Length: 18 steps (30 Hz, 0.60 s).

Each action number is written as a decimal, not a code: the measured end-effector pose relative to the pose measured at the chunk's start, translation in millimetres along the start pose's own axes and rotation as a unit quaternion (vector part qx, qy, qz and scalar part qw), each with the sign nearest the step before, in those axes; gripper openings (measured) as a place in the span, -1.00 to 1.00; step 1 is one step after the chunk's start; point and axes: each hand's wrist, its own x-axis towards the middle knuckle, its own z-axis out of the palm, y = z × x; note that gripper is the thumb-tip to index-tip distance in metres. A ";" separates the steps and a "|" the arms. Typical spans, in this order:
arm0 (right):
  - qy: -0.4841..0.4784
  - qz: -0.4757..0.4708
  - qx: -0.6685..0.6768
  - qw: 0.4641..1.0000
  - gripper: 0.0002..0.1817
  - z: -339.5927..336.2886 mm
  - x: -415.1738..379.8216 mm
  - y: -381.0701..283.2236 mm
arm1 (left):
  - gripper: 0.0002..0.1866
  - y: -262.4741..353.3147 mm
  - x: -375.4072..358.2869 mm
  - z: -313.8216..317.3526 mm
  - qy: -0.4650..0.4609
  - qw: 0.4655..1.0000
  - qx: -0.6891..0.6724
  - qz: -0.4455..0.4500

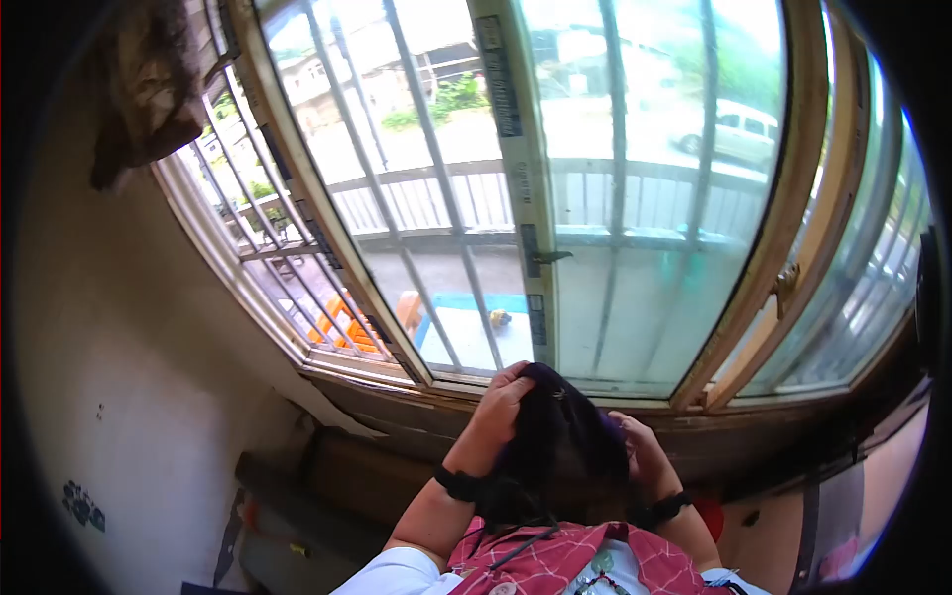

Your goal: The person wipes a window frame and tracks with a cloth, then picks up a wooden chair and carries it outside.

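A dark, purplish-black piece of cloth (555, 421) is held up in front of my chest, just below the window. My left hand (508, 389) pinches its upper left edge, fingers closed. Lower down on the other side, my right hand (643, 448) is closed at the cloth's right edge, its fingertips partly hidden. The cloth hangs in folds between the two hands, and its exact kind cannot be made out. Each wrist has a black band around it. A red checked garment with a white sleeve covers my body.
A barred sliding window (540, 238) with a wooden frame fills the view ahead. At left is a pale wall (89, 347), with a brown hanging bundle (149, 89) above. A dark bench-like piece (297, 535) stands low at left. Outside are an orange object (347, 327) and a white van (734, 134).
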 end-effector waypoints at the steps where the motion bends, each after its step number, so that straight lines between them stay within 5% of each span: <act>1: -0.039 -0.054 -0.051 0.996 -0.33 21.5 -8.2 3.9 | -0.85 -1.6 0.6 4.3 -0.002 1.000 -0.020 0.005; 3: -0.027 -0.106 -0.150 0.983 -0.26 18.4 11.6 20.6 | -0.85 -17.8 3.3 9.3 0.006 1.000 -0.020 -0.016; 7: -0.127 -0.090 -0.267 0.951 -0.29 73.2 13.3 27.4 | -0.77 -36.2 2.7 33.4 -0.101 0.974 0.202 0.013; 10: -0.089 -0.183 -0.300 0.932 -0.39 98.1 21.7 13.3 | -0.66 -16.4 -2.6 23.5 -0.094 0.977 0.179 0.062; 12: -0.061 -0.341 -0.404 0.847 -0.29 123.2 28.9 -17.9 | -0.52 4.8 -11.9 4.4 -0.111 0.973 0.167 0.115; 13: -0.025 -0.308 -0.403 0.861 -0.30 132.4 28.5 -38.0 | -0.50 26.1 -29.4 2.0 -0.018 0.963 0.251 0.093; 15: 0.008 -0.475 -0.530 0.703 -0.37 149.8 41.9 -79.0 | -0.47 46.8 -47.0 -25.0 0.111 0.947 0.280 0.112; 18: 0.026 -0.609 -0.502 0.614 -0.38 203.4 45.1 -127.3 | -0.68 55.1 -75.1 -97.8 0.266 0.932 0.191 0.154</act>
